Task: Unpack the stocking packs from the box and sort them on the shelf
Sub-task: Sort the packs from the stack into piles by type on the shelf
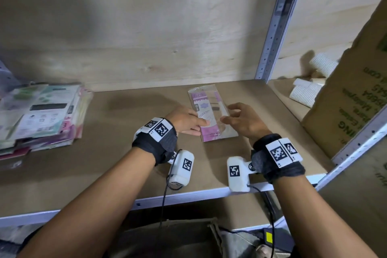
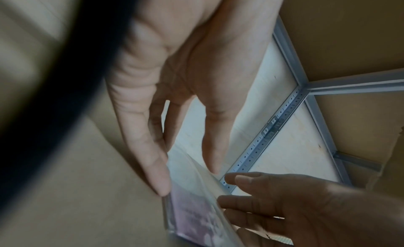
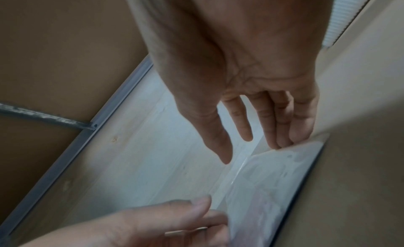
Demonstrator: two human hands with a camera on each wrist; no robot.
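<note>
A stocking pack (image 1: 209, 109) with purple print and a clear window lies flat on the brown shelf board (image 1: 117, 165), near its middle. My left hand (image 1: 194, 124) touches the pack's left edge with straight fingers. My right hand (image 1: 228, 114) hovers at the pack's right edge with relaxed fingers, the fingertips brushing the film. In the left wrist view my left hand (image 2: 188, 174) meets the pack (image 2: 192, 216) at its corner, with the right hand (image 2: 284, 209) opposite. In the right wrist view the fingertips of my right hand (image 3: 253, 152) touch the top edge of the pack (image 3: 273, 181).
A stack of several flat packs (image 1: 41, 117) sits at the shelf's left end. A large cardboard box (image 1: 356, 98) leans at the right, beyond the metal upright (image 1: 272, 44), with white ribbed rolls (image 1: 305, 92) beside it. A plywood wall backs the shelf.
</note>
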